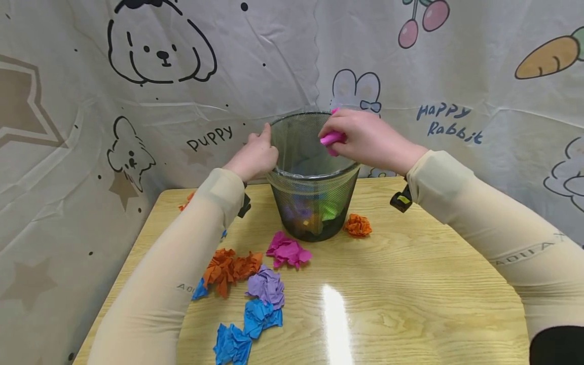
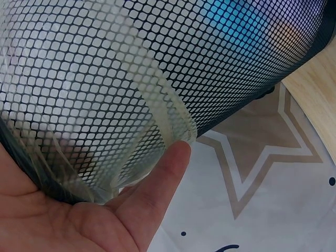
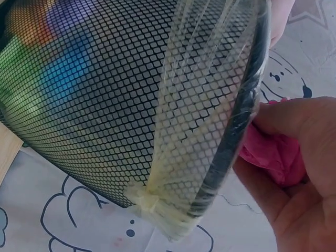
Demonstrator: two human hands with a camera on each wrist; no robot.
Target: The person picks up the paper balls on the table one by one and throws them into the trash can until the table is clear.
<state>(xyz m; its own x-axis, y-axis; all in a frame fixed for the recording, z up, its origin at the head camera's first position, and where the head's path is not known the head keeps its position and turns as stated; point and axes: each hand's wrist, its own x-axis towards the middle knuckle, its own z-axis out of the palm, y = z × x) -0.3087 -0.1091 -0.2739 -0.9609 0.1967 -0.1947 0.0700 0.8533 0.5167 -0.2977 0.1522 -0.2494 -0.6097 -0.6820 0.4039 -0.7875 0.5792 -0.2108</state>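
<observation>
A dark mesh wastebasket with a clear plastic liner stands on the table, crumpled papers showing through its mesh. My left hand grips its left rim; in the left wrist view a finger lies along the outside, over the folded liner. Over the right side of the opening, my right hand pinches a crumpled pink paper. The right wrist view shows this pink paper between thumb and fingers, beside the rim.
A magenta paper ball lies before the wastebasket, an orange one at its right. Orange, purple and blue crumpled papers lie front left on the wooden table. A printed curtain hangs behind.
</observation>
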